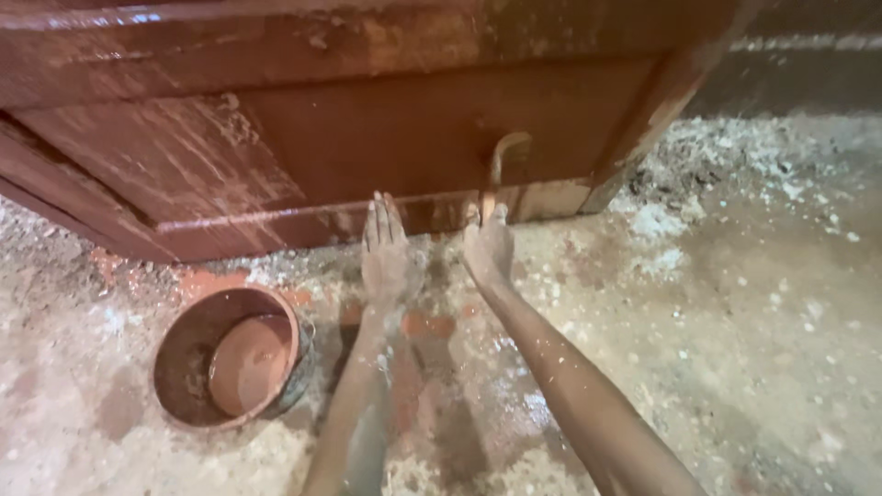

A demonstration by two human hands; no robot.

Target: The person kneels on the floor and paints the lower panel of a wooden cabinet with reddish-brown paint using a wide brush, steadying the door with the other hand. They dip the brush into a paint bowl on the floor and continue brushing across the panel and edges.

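Big reddish-brown wooden door (349, 138) fills the top of the view, wet w/ paint or primer, streaked pale in places; its top and left end are cut off by the frame. Below it, rough concrete floor (753, 303) strewn w/ white flakes and dust, plus rust-red splashes near the door's lower edge. Lower left on the floor, well apart from the door's edge but near the left forearm: a round bucket (230, 358) w/ reddish-brown liquid inside, rim and walls smeared the same colour. Both arms reach fwd, spattered w/ pale specks. Left hand (386, 253) is flat, fingers straight and together, tips touching or just short of the door's bottom rail; gripping nothing that shows. Right hand (489, 246) sits just beside it, to the right, fingers curled around the lower end of a thin brush-like tool (501, 165) that rises against the door panel and bends over at the top. Tool is same tone as the door and blurred, so can't tell exactly what kind it is, or whether its tip touches the wood. Right fingertips hidden behind the hand; contact between left fingertips and rail hard to make out. Dark strip at top right past the door's end is too dim to read.
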